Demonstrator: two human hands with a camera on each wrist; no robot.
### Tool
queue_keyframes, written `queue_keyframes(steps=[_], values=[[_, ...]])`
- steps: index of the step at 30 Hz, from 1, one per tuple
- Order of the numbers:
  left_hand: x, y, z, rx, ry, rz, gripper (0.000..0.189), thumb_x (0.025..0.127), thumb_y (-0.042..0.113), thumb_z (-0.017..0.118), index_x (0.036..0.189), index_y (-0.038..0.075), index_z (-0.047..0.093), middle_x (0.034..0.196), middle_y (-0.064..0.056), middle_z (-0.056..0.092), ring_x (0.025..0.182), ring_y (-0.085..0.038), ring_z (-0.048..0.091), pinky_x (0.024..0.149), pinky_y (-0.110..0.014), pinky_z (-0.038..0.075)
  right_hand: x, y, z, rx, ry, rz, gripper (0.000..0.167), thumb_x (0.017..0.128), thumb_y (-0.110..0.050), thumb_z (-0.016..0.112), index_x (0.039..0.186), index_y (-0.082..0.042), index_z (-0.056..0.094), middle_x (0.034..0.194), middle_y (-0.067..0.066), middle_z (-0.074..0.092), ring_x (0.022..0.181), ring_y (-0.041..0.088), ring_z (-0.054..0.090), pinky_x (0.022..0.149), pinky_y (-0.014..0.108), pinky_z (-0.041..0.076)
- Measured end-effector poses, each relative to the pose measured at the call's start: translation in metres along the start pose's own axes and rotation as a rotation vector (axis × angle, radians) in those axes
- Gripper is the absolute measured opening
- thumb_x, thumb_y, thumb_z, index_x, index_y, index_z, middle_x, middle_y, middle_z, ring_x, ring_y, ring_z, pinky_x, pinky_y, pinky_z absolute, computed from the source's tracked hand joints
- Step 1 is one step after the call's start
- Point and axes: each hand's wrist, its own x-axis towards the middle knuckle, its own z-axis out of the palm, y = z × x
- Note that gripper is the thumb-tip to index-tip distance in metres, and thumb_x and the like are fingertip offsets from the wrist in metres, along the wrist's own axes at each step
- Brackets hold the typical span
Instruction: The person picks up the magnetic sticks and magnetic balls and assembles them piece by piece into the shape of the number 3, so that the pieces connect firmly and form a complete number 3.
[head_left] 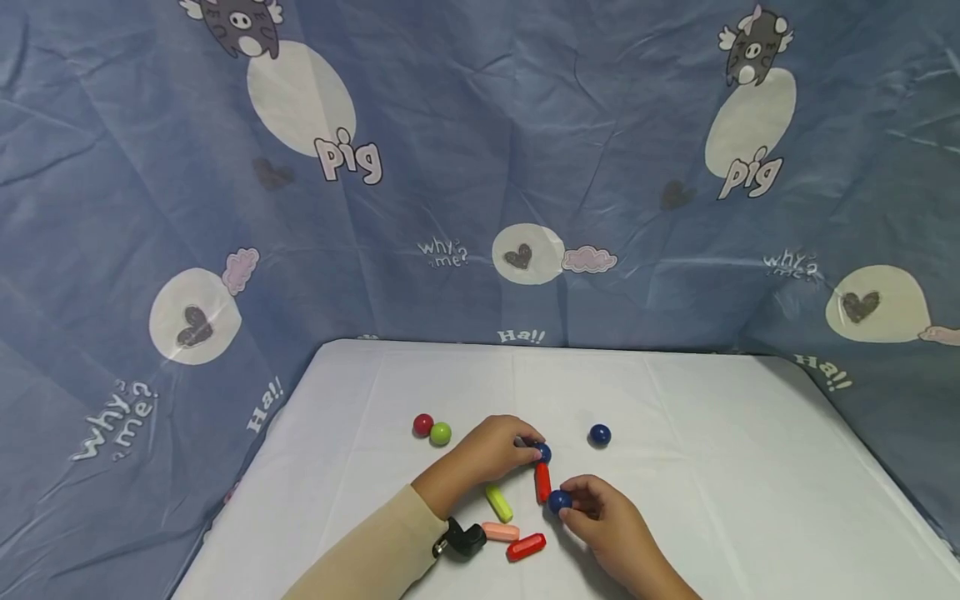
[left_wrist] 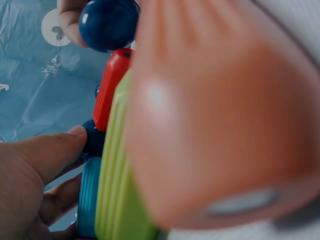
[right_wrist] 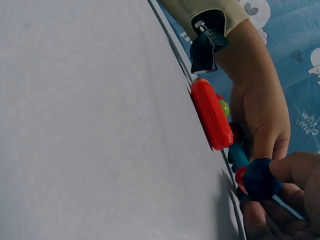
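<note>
My left hand pinches a blue ball at the far end of a red stick. Between thumb and finger, my right hand holds another blue ball at the stick's near end. In the left wrist view, the red stick spans the two balls, and a teal stick lies by the left fingers. The right wrist view has the right hand's blue ball up close, with a red end just behind it. Whether ball and stick touch there, I cannot tell.
Near the left forearm lie a yellow-green stick, a pink stick and a second red stick. A dark red ball and a green ball sit left; a blue ball is at back right. White cloth covers the table.
</note>
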Motion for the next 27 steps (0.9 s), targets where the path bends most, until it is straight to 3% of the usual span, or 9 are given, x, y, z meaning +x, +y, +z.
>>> queue_keyframes(steps=[10, 21, 27], values=[[-0.001, -0.001, 0.004, -0.021, -0.003, -0.016, 0.022, 0.095, 0.032, 0.078, 0.117, 0.026, 0.08, 0.104, 0.013, 0.075, 0.108, -0.009, 0.066, 0.104, -0.041, 0.052, -0.005, 0.003, 0.0, 0.046, -0.083, -0.024, 0.033, 0.087, -0.017, 0.084, 0.116, -0.01, 0.068, 0.104, 0.001, 0.073, 0.097, 0.014, 0.069, 0.08, 0.024, 0.056], [0.001, -0.002, 0.001, -0.012, 0.009, -0.003, 0.023, 0.095, 0.034, 0.078, 0.118, 0.028, 0.08, 0.105, 0.014, 0.075, 0.108, -0.008, 0.067, 0.103, -0.039, 0.052, -0.001, -0.005, 0.008, -0.025, -0.079, -0.041, 0.032, 0.087, -0.019, 0.085, 0.113, -0.013, 0.068, 0.102, -0.003, 0.073, 0.097, 0.013, 0.07, 0.085, 0.035, 0.059], [0.002, -0.002, 0.001, -0.006, 0.009, 0.002, 0.024, 0.096, 0.034, 0.078, 0.119, 0.027, 0.08, 0.107, 0.012, 0.075, 0.11, -0.009, 0.067, 0.103, -0.041, 0.053, 0.0, -0.008, 0.01, -0.031, -0.078, -0.046, 0.031, 0.086, -0.017, 0.085, 0.112, -0.013, 0.068, 0.101, -0.003, 0.072, 0.095, 0.013, 0.069, 0.085, 0.033, 0.059]])
